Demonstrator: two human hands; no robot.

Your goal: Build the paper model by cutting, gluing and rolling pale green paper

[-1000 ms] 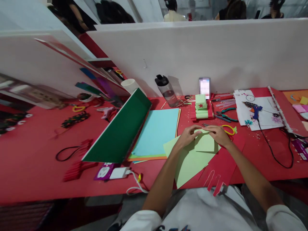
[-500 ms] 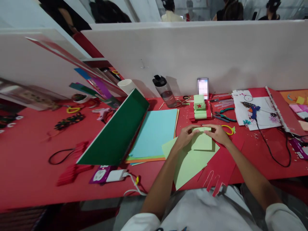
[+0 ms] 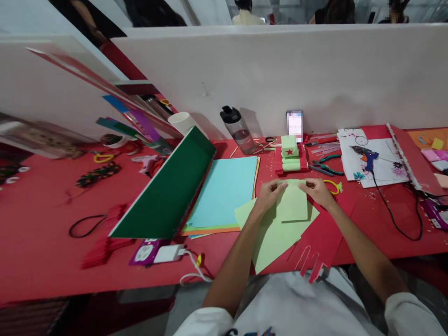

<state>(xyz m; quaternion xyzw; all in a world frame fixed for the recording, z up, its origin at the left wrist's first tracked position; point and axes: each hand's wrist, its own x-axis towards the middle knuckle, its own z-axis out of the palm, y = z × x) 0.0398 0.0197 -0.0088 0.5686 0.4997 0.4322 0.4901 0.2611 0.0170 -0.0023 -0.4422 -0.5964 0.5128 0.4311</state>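
Observation:
A small light green paper piece (image 3: 293,204) is held up by its far edge between my two hands. My left hand (image 3: 270,193) pinches its left corner, and my right hand (image 3: 317,190) pinches the right one. Beneath it lies a larger light green sheet (image 3: 268,249), partly covering red paper (image 3: 336,224) with cut strips at its near end. Just beyond my hands stands a green and red paper model (image 3: 290,156) with a red star. Yellow-handled scissors (image 3: 334,187) lie beside my right hand, their blades hidden.
Stacked coloured sheets (image 3: 227,186) lie to the left, next to a leaning green board (image 3: 168,191). A bottle (image 3: 238,130) and a phone (image 3: 294,125) stand by the white partition (image 3: 266,74). Teal-handled pliers (image 3: 327,165) and a blue glue gun (image 3: 367,156) with a trailing cord are at right.
The small paper's folded far edge has opened up flat. My fingers have moved from its middle out to its corners, and the camera view has shifted slightly.

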